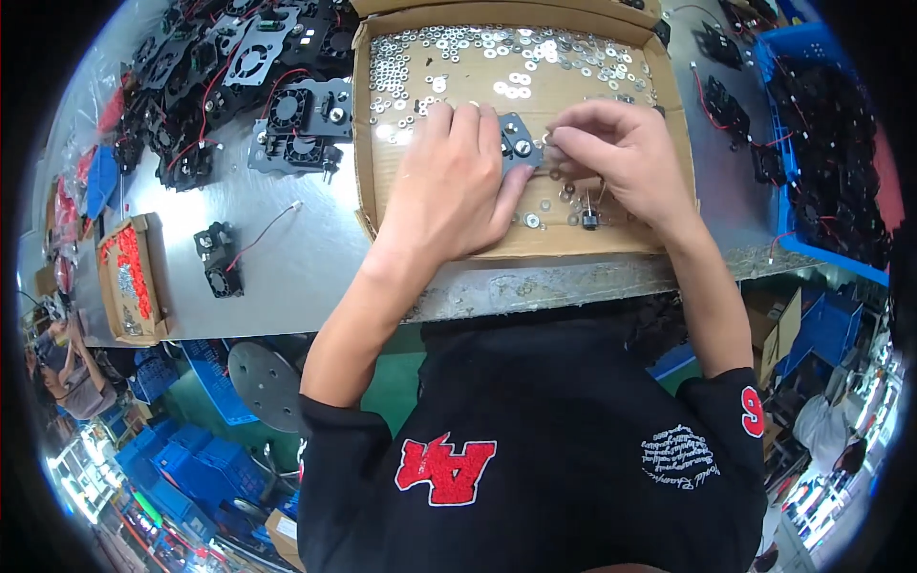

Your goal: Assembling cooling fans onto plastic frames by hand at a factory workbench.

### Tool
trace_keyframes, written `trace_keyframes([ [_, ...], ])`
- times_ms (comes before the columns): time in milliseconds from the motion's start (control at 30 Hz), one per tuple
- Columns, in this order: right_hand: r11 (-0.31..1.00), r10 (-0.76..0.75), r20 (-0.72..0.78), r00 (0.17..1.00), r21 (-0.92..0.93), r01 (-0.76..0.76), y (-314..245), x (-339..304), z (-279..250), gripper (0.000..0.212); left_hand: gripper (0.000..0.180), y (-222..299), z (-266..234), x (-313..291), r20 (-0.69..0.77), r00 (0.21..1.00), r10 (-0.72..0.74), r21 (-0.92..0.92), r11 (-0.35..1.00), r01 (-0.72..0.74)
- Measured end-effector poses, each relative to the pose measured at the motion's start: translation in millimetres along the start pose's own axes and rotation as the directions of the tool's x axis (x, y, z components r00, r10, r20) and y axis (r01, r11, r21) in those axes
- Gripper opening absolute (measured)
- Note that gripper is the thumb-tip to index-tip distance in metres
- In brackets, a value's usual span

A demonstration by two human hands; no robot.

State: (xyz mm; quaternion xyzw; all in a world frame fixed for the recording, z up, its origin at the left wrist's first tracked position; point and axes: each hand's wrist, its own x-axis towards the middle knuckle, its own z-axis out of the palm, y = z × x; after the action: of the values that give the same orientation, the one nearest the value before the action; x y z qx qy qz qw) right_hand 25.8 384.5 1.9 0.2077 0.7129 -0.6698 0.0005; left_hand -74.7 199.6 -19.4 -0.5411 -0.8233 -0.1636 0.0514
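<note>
Over a shallow cardboard tray (pixel 364 115), my left hand (pixel 449 177) grips a small dark grey plate (pixel 512 129). Round metal fittings show on the plate's face, while its left part is hidden under my fingers. Just right of the plate, my right hand (pixel 626 158) has thumb and forefinger pinched together. A tiny ring-like piece seems to be at those fingertips, too small to name. Below that hand lies a small black cylindrical part with metal prongs (pixel 589 220). Several washers (pixel 532 220) lie near it, on the tray's bottom.
Loose nuts and washers (pixel 516 86) spread across the tray's far side. Black fan assemblies with red wires (pixel 291 119) crowd the table at far left. One fan unit (pixel 220 263) lies nearer. A small box of red parts (pixel 134 282) sits left; a blue crate (pixel 788 205) stands right.
</note>
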Motion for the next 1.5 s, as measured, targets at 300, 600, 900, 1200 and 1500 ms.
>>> trace_keyframes([
  [300,0.999,0.030,0.070,0.997,0.024,-0.032,1.1,-0.3,-7.7,0.018,0.044,0.3,5.4,-3.4,-0.091,0.996,-0.004,-0.016,1.000,0.003],
  [600,0.804,-0.329,0.204,0.922,-0.451,0.387,-4.6,2.9,1.5,0.018,0.056,1.8,3.0,-5.0,-0.021,0.999,-0.032,-0.058,0.998,0.031],
  [900,0.754,-0.396,0.205,0.895,-0.484,0.444,1.4,6.5,2.9,0.015,0.055,1.8,3.9,-5.4,-0.055,0.998,-0.029,-0.093,0.995,0.023],
  [1200,0.645,-0.504,0.191,0.843,-0.566,0.514,-8.7,6.6,6.0,0.011,0.056,3.5,3.6,-5.4,-0.042,0.998,-0.043,-0.081,0.996,0.040],
  [1500,0.835,-0.324,0.161,0.932,-0.415,0.362,-14.2,4.5,2.2,0.015,0.057,2.7,3.2,-5.7,-0.032,0.999,-0.041,-0.098,0.994,0.038],
])
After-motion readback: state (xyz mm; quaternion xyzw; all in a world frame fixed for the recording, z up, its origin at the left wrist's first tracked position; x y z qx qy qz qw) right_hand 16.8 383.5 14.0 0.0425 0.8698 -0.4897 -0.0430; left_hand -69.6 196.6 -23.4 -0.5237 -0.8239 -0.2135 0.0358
